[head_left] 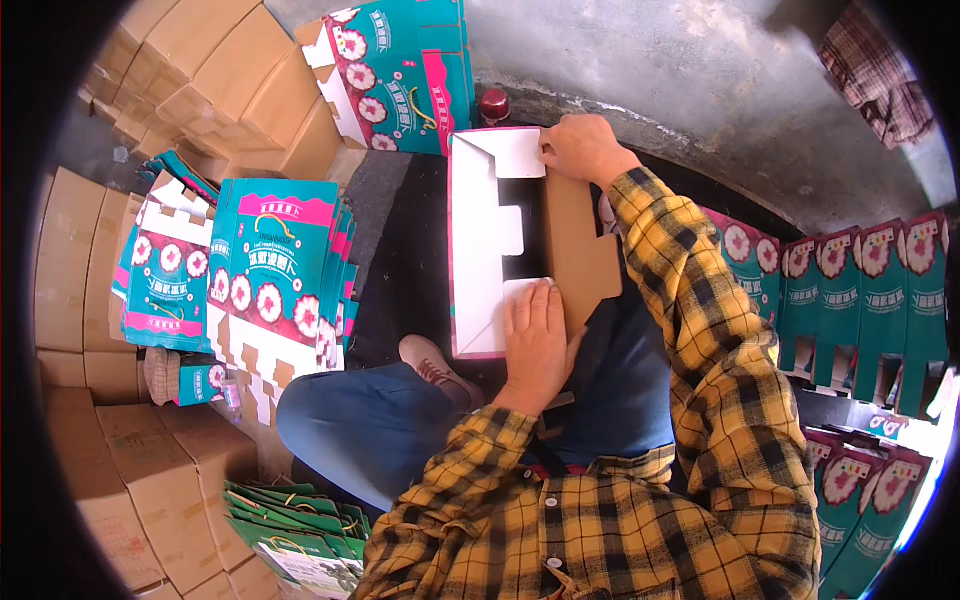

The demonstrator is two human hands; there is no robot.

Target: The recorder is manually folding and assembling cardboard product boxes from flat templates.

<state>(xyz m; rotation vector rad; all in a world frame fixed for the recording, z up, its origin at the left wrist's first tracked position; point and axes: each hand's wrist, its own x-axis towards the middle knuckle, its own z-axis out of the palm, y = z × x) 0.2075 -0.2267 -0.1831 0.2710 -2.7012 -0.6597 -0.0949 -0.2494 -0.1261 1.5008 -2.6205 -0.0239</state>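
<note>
Over the lap, the left hand (537,340) lies flat, fingers spread, pinning the near flap of the half-folded gift box (500,240) so it holds its crease; farther out, the right hand (580,148) pinches the far flap, steadying it; flat teal cartons (270,265) wait stacked on the floor alongside.

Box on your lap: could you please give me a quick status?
Left hand flat on the box near flap. Right hand pinching the far flap. Bottom open, unfolded. Nothing in the way.

Yellow-and-black plaid shirt, blue jeans, and seemingly a tan laced shoe.
</note>
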